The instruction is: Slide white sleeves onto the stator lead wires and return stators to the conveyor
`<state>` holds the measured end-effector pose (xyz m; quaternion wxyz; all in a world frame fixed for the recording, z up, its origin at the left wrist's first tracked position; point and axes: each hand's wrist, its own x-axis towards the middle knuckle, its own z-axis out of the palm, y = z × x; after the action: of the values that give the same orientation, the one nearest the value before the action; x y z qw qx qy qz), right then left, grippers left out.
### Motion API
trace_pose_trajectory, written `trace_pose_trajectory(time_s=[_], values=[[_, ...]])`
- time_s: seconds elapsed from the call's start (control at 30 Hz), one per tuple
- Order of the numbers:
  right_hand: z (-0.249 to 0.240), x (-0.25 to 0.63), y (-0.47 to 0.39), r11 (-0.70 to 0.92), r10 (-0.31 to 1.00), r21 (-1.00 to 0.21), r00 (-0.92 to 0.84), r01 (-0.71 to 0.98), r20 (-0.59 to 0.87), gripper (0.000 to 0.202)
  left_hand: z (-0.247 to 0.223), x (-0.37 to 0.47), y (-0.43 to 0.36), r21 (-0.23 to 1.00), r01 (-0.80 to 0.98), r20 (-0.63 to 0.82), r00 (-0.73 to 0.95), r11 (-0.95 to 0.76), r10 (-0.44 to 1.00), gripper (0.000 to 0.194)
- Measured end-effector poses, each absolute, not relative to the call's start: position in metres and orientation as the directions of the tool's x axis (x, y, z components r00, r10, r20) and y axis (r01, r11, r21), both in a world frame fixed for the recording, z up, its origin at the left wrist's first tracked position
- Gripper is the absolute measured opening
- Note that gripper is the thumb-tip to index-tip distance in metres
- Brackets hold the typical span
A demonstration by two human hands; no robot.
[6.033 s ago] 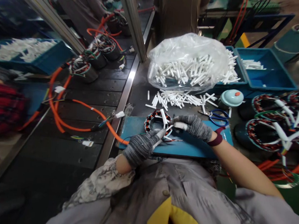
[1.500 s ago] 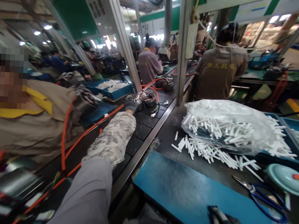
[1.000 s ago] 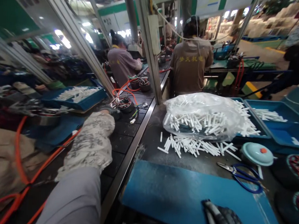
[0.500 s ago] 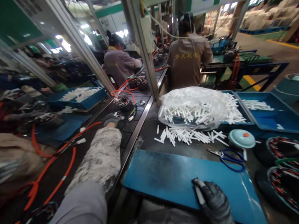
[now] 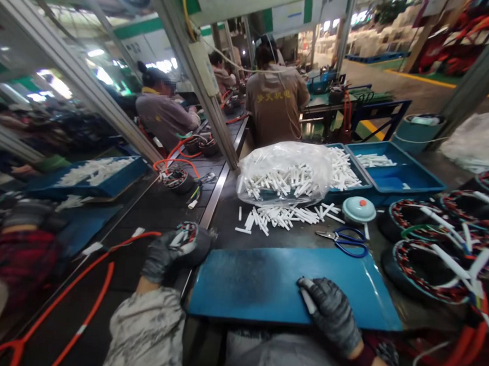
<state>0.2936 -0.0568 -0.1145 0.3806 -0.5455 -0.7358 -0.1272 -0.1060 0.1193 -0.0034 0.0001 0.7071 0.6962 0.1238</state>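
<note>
My left hand (image 5: pixel 158 259), in a dark grey glove, grips a black-ringed motor stator (image 5: pixel 198 246) at the left edge of the blue mat (image 5: pixel 247 281). Red and white show inside the stator's ring; the hand covers part of it. Over the mat's right part, my gloved right hand (image 5: pixel 333 310) is closed around a short white tube (image 5: pixel 307 300). Beyond the mat lie many loose white tubes (image 5: pixel 271 220), some in a clear plastic bag (image 5: pixel 286 174). Blue-handled scissors (image 5: pixel 348 242) rest at the mat's far edge, beside a pale turquoise round container (image 5: pixel 358 210).
Several wound stators (image 5: pixel 426 272) with white tubes and orange cables crowd the right side. Blue bins (image 5: pixel 396 174) stand behind. An orange cable (image 5: pixel 101 257) crosses the conveyor at left, where another stator (image 5: pixel 177 179) sits. A co-worker's sleeve (image 5: pixel 21 264) is at far left.
My left hand has come back from further up the conveyor, bringing a stator to the mat's left edge. My right hand stays over the mat with the tube. The view has turned right.
</note>
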Motion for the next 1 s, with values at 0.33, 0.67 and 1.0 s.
trace_pose_trajectory(time_s=[0.33, 0.67, 1.0], values=[[-0.098, 0.297, -0.043, 0.384, 0.856, -0.539, -0.071, 0.749, 0.511, 0.024, -0.007, 0.024, 0.062, 0.242, 0.787, 0.041, 0.577, -0.568, 0.816, 0.047], [-0.062, 0.302, 0.008, 0.388, 0.921, -0.799, -0.216, 0.460, 0.323, 0.042, 0.048, 0.001, 0.094, 0.691, 0.572, 0.029, 0.591, -0.443, 0.806, 0.060], [-0.049, 0.260, 0.063, 0.408, 0.841, -0.912, -0.404, 0.039, 0.359, 0.046, 0.013, 0.047, 0.064, 0.238, 0.812, 0.032, 0.542, -0.533, 0.840, 0.032]])
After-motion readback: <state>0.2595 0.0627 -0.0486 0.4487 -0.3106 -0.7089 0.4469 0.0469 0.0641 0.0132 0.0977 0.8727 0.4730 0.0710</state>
